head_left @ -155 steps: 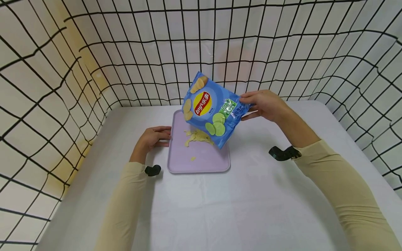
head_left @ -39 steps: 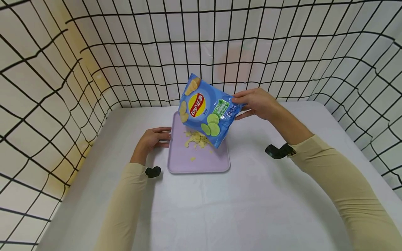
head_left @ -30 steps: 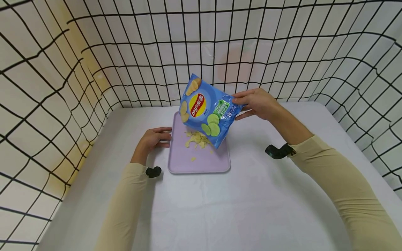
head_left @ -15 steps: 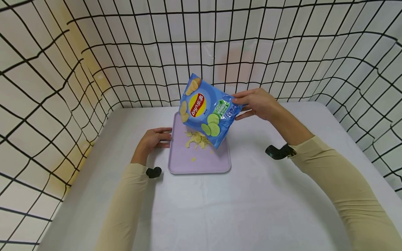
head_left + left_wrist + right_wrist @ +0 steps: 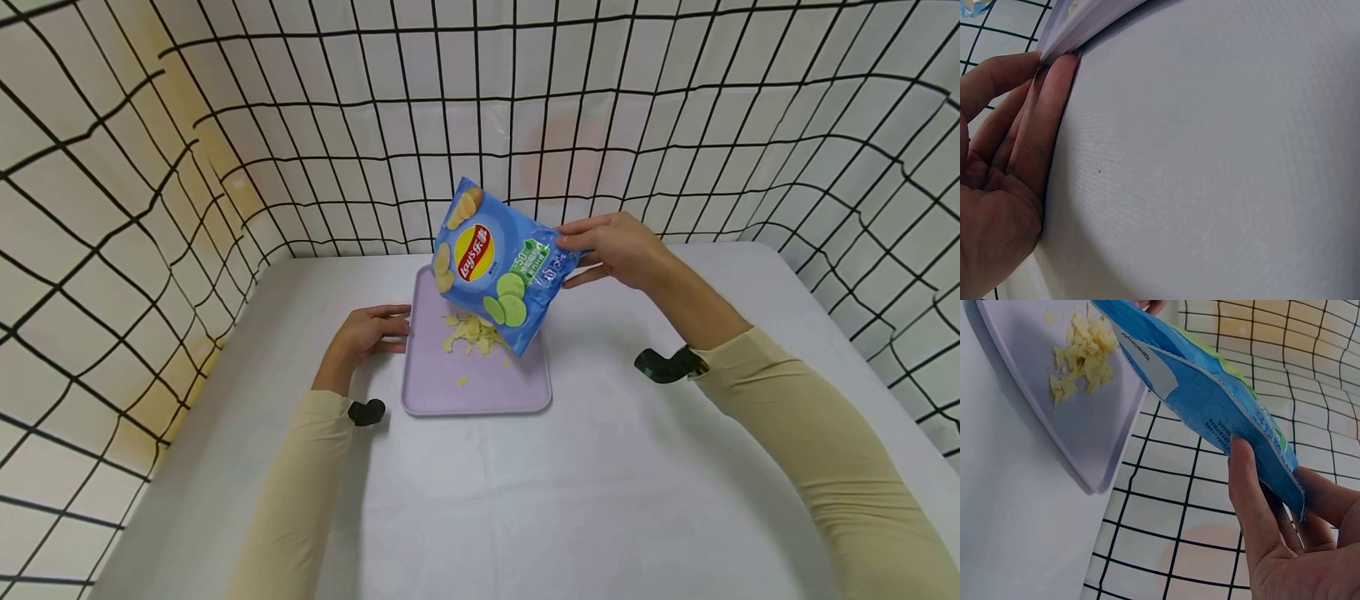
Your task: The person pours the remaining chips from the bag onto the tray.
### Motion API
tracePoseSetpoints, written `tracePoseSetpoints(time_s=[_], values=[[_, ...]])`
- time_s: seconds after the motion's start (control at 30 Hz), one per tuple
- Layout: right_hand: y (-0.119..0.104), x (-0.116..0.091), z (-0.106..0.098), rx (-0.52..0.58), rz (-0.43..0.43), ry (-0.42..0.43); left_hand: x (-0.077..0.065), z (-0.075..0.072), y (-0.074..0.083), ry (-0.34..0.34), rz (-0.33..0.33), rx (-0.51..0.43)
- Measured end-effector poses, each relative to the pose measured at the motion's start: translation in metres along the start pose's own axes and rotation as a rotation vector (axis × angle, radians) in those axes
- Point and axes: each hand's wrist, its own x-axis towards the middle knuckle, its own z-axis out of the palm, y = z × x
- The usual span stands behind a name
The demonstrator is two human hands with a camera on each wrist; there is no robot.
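My right hand [image 5: 618,250] pinches one corner of a blue bag of Lay's potato chips [image 5: 491,258], held tilted above the far part of a lilac tray [image 5: 480,396]. In the right wrist view the thumb lies on one face of the bag and fingers on the other. A heap of broken chips [image 5: 472,332] lies on the tray, partly hidden behind the bag in the head view. At the tray's left edge, my left hand [image 5: 367,333] holds the rim; in the left wrist view the fingertips [image 5: 1066,65] tuck against it from below, with another digit higher up.
A white cloth-covered table [image 5: 637,500] spreads around the tray. Black wire mesh [image 5: 555,125] stands along the back and both sides. A few loose crumbs [image 5: 462,381] lie apart from the heap on the tray's near half.
Since the oldest frame, the right hand and bag have shifted slightly left, and more of the chip heap shows. In the last second the bag has tipped a little; the left hand and tray stay put.
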Motion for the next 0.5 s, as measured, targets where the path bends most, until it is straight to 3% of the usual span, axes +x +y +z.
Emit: tracePoseSetpoints(time_s=[0.5], values=[[0.0002, 0.0046, 0.0029, -0.024, 0.001, -0.004, -0.0022, -0.0025, 0.0007, -0.010, 0.008, -0.005]])
